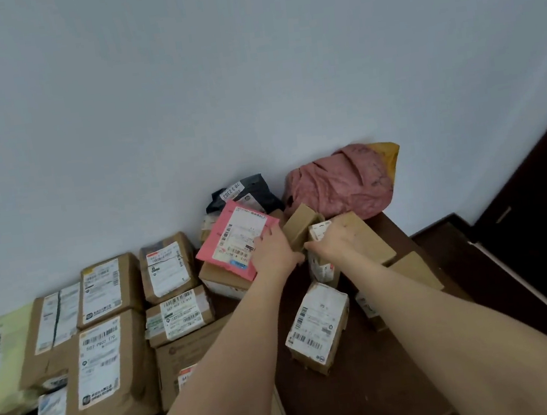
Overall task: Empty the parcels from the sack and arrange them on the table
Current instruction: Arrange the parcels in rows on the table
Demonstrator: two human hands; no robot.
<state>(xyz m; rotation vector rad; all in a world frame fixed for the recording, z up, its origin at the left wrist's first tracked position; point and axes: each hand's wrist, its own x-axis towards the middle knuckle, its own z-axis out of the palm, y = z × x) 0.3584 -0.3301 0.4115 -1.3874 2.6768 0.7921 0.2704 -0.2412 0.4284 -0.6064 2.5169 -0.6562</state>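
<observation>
Now left hand (272,252) lies flat-fingered on pink mailer (231,243); right hand (333,239) fingers clasp labelled box (321,270).

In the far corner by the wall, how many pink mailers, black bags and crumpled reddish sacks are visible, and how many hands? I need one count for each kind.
pink mailer: 1
black bag: 1
reddish sack: 1
hands: 2 (left hand, right hand)
Total: 5

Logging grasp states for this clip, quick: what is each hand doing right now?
Left hand: on the pink plastic mailer; grip cannot be told.
Right hand: grips the small white-labelled brown cardboard box.
</observation>
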